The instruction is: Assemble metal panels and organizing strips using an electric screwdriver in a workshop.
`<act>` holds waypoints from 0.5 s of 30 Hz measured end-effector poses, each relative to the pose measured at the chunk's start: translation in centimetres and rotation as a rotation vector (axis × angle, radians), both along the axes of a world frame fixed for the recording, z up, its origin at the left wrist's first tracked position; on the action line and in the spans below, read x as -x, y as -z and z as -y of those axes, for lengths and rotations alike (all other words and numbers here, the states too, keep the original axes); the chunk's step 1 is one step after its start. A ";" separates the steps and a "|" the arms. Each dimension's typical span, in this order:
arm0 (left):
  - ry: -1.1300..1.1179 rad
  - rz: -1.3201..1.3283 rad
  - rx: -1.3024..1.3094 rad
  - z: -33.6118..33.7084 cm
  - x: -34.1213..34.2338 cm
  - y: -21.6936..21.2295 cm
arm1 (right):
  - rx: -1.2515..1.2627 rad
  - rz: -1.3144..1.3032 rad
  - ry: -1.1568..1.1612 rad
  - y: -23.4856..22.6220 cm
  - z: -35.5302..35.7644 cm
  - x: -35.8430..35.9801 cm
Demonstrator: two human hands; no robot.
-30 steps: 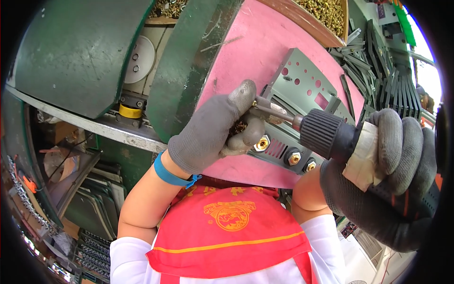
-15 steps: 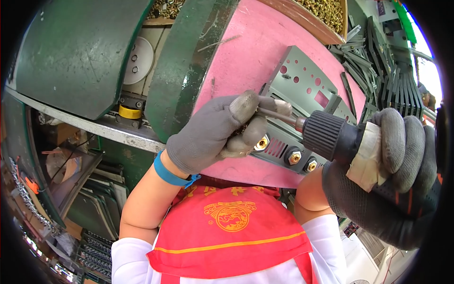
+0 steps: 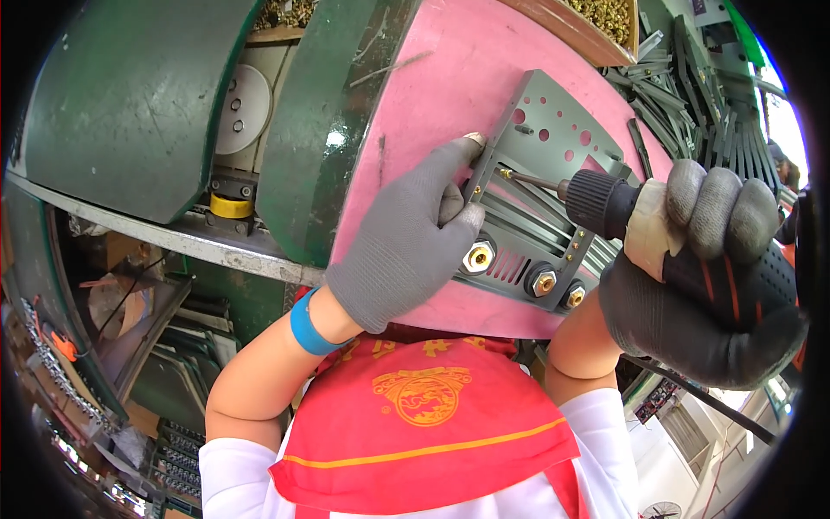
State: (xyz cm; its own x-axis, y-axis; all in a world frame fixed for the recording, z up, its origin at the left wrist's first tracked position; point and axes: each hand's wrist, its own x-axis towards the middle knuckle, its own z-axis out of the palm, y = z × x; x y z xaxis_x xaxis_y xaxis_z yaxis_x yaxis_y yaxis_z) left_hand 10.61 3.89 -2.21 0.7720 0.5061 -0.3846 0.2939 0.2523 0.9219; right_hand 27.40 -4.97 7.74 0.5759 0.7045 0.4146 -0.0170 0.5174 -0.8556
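Note:
My right hand [image 3: 705, 285], in a dark grey glove, is wrapped round a black electric screwdriver [image 3: 599, 205] with pale tape behind its ribbed collar. Its long thin bit [image 3: 540, 182] points left, with a small brass-coloured screw [image 3: 506, 173] at the tip, by the left flange of a grey metal panel [image 3: 545, 102]. My left hand [image 3: 402, 229], also gloved, grips that panel's left edge, index finger along the edge and thumb nearer me. Round and slotted holes pierce the panel. Brass fittings with hex nuts [image 3: 478, 257] stick out along its near side.
Pink sheeting [image 3: 415, 112] covers the work surface under the panel. A box of brass-coloured small parts [image 3: 596, 17] stands at the far edge. Dark metal strips [image 3: 683, 95] are heaped at the far right. Left lie green boards [image 3: 130, 104] and a white disc [image 3: 242, 108].
My left fingers have left the bit tip and moved down onto the panel's left edge. The screwdriver's tip has come to the panel's flange. The panel has shifted slightly.

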 end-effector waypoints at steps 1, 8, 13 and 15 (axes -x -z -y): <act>-0.007 0.001 -0.026 0.1 0.0 0.1 | -0.010 0.018 -0.021 0.3 -0.1 -0.1; -0.041 -0.010 -0.053 0.5 -0.3 -0.3 | 0.068 0.034 -0.069 0.3 0.4 0.0; -0.051 -0.030 -0.045 0.6 -0.3 -0.8 | 0.171 0.096 -0.230 0.5 -0.4 -1.1; -0.068 -0.020 -0.076 0.7 -0.3 -0.6 | 0.222 0.145 -0.269 0.6 -1.0 -1.5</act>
